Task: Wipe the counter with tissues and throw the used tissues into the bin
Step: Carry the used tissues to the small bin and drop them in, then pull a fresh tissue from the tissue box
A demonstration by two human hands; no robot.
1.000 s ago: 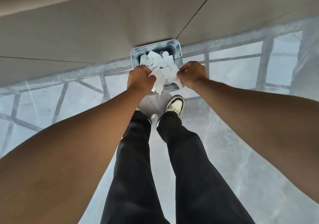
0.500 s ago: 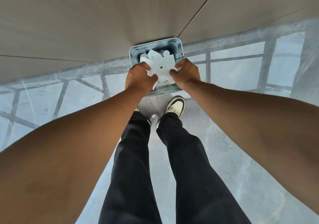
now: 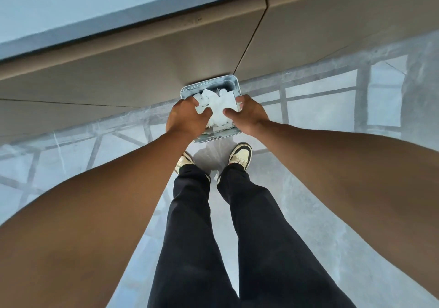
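The person stands over a small grey bin [image 3: 231, 82] set on the floor against the base of the counter's cabinet front [image 3: 142, 70], both arms stretched down to it. The left hand [image 3: 186, 117] and the right hand [image 3: 249, 115] sit at the two sides of the bin's mouth, with a wad of white tissues [image 3: 218, 108] between them, directly over the opening and above more white paper already lying inside. Each hand's fingers are curled inward with the thumb pointing toward the wad. The left fingertips are in the paper and look closed on it; the right thumb touches the wad, but its other fingers are hidden behind the hand and the tissue, so whether they grip or merely press cannot be told.

The step in hand appears to be the disposal itself — getting the used wad fully down inside the bin. To do it well, the hands should push the paper below the rim, not let go at rim height, since loose tissue is light and springy and may puff back up or slide over the near edge onto the floor [image 3: 332, 212] by the shoes [image 3: 241, 155]. Pressing down evenly from both sides, then opening the fingers only once the wad sits low, would keep it from clinging to the fingers — damp tissue tends to stick. The bin looks light, so pressure should go straight down, not toward the cabinet.
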